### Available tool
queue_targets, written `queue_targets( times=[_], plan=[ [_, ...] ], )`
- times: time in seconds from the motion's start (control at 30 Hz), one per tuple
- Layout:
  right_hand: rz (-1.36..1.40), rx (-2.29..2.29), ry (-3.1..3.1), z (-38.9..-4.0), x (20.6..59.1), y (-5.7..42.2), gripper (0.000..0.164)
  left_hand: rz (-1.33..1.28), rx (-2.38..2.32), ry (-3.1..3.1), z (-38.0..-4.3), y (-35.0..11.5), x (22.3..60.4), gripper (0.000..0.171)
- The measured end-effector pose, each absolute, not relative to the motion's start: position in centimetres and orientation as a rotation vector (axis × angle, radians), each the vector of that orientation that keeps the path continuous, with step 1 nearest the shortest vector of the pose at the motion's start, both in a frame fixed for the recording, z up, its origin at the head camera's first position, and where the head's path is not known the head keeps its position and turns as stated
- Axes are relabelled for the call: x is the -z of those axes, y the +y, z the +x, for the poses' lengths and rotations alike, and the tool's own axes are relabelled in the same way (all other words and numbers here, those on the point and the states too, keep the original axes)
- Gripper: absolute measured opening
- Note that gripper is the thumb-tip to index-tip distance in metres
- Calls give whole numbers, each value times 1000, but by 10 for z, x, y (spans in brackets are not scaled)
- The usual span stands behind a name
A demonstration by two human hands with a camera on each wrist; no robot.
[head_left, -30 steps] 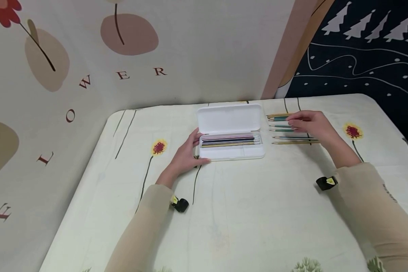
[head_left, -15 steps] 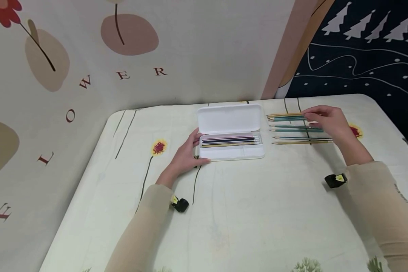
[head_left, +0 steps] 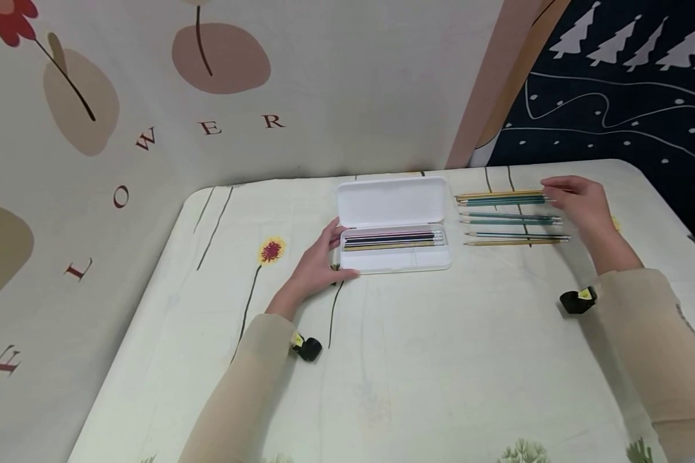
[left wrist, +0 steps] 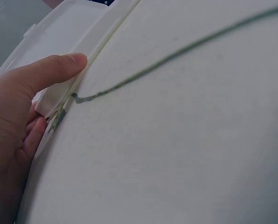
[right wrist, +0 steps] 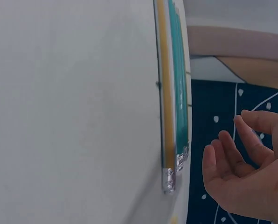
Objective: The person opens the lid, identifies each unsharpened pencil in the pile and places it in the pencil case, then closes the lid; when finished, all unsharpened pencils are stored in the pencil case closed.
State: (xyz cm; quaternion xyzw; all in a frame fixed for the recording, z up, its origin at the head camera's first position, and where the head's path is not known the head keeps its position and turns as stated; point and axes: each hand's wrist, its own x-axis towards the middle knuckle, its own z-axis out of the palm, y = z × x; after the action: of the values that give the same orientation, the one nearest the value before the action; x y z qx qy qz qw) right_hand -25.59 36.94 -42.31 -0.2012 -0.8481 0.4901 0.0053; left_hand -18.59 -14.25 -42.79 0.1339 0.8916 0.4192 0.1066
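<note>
An open white pencil case (head_left: 393, 260) lies on the cloth, with several dark, pink and gold pencils (head_left: 390, 242) in its near half. My left hand (head_left: 315, 263) grips its left end; in the left wrist view the thumb (left wrist: 59, 70) lies over the near edge and other fingers curl at the corner. To the right lie loose teal and gold pencils (head_left: 512, 219) in small rows. My right hand (head_left: 581, 202) is at the eraser ends of the farthest row, fingertips by a gold pencil (head_left: 500, 193). In the right wrist view its fingers are loosely bent, with nothing visible between them.
The case's lid (head_left: 391, 201) stands folded back behind it. A pale flower-print cloth (head_left: 416, 360) covers the table. Behind rise a light printed curtain (head_left: 347, 77) and a dark cloth with white trees (head_left: 625, 103).
My right hand has slid rightward along the loose pencils, from near their middle to their eraser ends, uncovering more of them. The left hand and the case have stayed in place.
</note>
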Motion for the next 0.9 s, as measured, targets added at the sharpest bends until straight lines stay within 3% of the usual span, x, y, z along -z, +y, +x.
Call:
queue_targets(
  times=[0.3, 0.63, 0.9],
  plan=[
    [-899, -1736, -2710, -230, 381, 349, 64, 401, -1237, 2622, -185, -142, 426, 116],
    [-811, -1606, -2870, -243, 383, 356, 66, 420, -1254, 2630, -186, -145, 427, 116],
    [-814, -1352, -2966, -257, 393, 359, 55, 441, -1268, 2631, -187, -147, 427, 115]
  ],
)
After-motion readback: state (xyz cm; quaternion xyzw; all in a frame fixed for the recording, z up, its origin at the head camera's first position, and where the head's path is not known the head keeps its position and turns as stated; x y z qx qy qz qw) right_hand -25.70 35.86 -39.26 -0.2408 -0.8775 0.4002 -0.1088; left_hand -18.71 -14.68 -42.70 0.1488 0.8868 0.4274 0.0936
